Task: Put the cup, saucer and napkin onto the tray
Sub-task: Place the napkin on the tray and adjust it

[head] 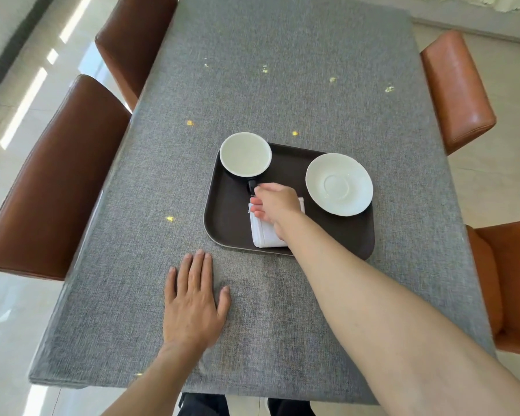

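The dark tray [231, 217] is sitting mid-counter [282, 70]. The cup [245, 154] is resting at its 11 o'clock corner, the saucer [339, 183] at 2 o'clock, the napkin [266, 234] at 6 o'clock. The right hand [275, 205] is hovering over the napkin, fingers curled near the cup's dark handle; whether they are gripping it, I cannot tell. The left hand [192, 304] is lying flat, fingers spread wide.

No readable text or labels anywhere.

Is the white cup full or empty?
Empty. The cup stands upright on the tray, and looking down into it shows only its bare white inside, no drink.
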